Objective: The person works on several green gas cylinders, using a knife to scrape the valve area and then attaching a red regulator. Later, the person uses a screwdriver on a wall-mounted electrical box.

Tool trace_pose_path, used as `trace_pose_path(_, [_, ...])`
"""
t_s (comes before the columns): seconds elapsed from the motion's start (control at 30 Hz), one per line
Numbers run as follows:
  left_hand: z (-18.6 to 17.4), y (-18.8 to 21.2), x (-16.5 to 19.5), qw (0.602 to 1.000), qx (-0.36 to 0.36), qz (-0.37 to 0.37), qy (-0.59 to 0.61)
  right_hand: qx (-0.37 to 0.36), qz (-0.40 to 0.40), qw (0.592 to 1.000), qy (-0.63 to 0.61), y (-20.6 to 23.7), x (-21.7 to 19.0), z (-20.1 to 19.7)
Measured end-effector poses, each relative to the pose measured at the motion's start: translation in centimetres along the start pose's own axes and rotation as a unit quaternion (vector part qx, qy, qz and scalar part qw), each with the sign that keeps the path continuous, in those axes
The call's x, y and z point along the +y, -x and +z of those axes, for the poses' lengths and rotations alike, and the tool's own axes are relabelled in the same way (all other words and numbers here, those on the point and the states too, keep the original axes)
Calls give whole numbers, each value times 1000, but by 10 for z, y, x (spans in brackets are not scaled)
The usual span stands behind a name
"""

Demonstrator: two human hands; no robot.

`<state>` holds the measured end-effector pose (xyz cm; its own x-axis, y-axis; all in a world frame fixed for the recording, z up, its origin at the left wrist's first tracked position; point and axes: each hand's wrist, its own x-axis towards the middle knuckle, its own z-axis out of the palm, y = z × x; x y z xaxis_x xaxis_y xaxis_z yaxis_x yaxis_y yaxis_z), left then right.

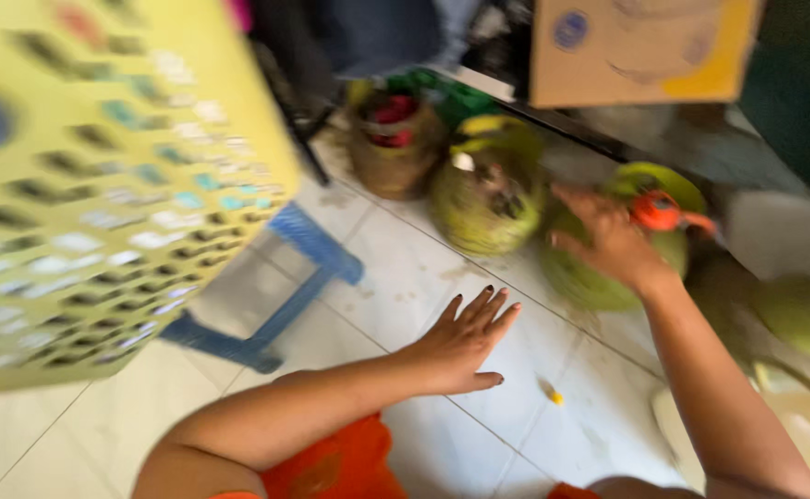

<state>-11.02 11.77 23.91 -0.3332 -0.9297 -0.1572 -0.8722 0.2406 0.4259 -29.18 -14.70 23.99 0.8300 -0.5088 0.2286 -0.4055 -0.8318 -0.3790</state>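
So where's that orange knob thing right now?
The orange regulator sits on top of a green gas cylinder at right in the head view, beside the right hand.

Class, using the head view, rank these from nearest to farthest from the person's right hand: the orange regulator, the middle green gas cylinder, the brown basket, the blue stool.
From the right hand:
1. Orange regulator, at its fingers.
2. Middle green gas cylinder, just left.
3. Brown basket, further left, behind.
4. Blue stool, far left by the yellow crate.
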Motion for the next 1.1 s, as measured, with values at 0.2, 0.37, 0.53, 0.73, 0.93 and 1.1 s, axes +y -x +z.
trace_pose_path(0.2, [-18,15,-12,939,320,125,-28,-89,63,696,-710,-16,-109,76])
trace_pose_path(0.37, [-7,14,-35,932,312,180,-42,-245,142,398,-873,-15,-184,112])
trace_pose_path(0.53, [-8,13,-72,940,332,71,-42,-226,49,143,-962,-6,-192,36])
trace_pose_path(0.73, [2,15,-109,950,160,-240,121,-105,162,541,-818,33,-221,-43])
trace_pose_path(0.93, [5,15,-75,979,152,-60,124,184,52,948,-256,62,-168,-112])
trace_pose_path(1.1, [-15,13,-68,973,202,-34,109,241,-9,970,18,36,-197,-129])
